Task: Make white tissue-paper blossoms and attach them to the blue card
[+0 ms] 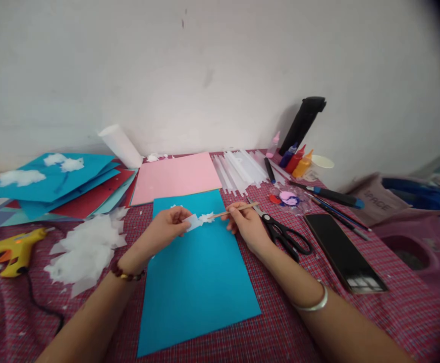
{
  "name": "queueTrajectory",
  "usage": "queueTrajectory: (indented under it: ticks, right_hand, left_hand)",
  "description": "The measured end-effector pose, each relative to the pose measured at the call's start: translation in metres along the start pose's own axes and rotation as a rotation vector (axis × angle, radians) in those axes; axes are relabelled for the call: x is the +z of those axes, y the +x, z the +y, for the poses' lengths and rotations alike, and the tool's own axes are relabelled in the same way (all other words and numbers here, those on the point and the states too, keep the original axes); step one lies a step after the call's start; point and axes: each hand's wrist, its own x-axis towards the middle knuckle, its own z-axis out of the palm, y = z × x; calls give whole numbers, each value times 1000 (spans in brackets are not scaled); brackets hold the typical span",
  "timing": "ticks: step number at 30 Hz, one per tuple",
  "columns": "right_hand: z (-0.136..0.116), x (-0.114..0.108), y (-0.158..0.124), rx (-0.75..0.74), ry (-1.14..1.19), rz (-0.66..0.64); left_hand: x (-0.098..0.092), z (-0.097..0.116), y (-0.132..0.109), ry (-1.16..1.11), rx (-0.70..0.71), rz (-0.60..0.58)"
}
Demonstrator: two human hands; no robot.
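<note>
Hands pinching: your left hand (170, 224) holds white paper piece (193, 222), right hand (245, 226) wooden stick (220, 214), tip at white tuft (206, 218), over blue sheet (197, 282), frame centre. Tuft could tear if stick presses hard. Right wrist could bump scissors (280, 227), right of centre. Paper pile (87, 247), lower left, could scatter if left forearm swings.

A red plaid cloth (284, 322) covers the desk (269, 282). In the middle lies a blue sheet of paper (197, 282), with pink paper (178, 176) behind it. Left of the sheet are a pile of white tissue squares (87, 249) and a yellow hot-glue gun (19, 250); right of it, black-handled scissors (281, 230) and a smartphone (344, 254). Farther back are translucent glue sticks (238, 169) and small paint bottles (302, 165).
</note>
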Motion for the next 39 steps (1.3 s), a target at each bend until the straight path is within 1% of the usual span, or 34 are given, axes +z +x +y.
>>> queueTrajectory:
  ticks: [4,7,9,10,11,13,15,17,19,21,25,28,32,36,39]
  right_hand:
    - [1,2,3,2,-14,1]
    - [2,3,3,3,-29,-1]
    - [2,3,3,1,-33,1]
    - [1,3,3,3,-31,0]
    - [1,3,3,5,-25,1]
    - [0,2,1,10,-7,18]
    - [-3,1,-2,4,24,65]
    - [-7,1,-7,-26,63,117]
    - [-11,2,-13,-69,85,129]
    - [-14,4,-17,-112,56,90]
    - [-12,8,-20,-162,-84,3]
    - [-9,8,-18,-163,-169,-21]
    - [-7,7,-15,-163,-220,-38]
    - [-7,6,-16,-201,-294,-52]
    - [-7,6,-18,-291,-447,-89]
  left_hand:
    - [3,1,-3,0,-50,-38]
    - [5,8,-6,12,-63,-158]
    - [10,11,-4,42,-34,-210]
    - [13,12,-2,74,0,-202]
    - [16,11,1,112,36,-168]
    - [23,7,8,177,90,-67]
    - [29,0,16,214,103,4]
    - [33,-5,21,234,111,39]
    - [35,-8,23,241,125,56]
    - [36,-8,23,233,110,66]
    - [36,-6,21,206,79,93]
    - [36,-6,22,209,76,117]
    - [37,-8,22,208,72,135]
    - [38,-12,24,215,117,226]
    - [38,-14,24,171,109,289]
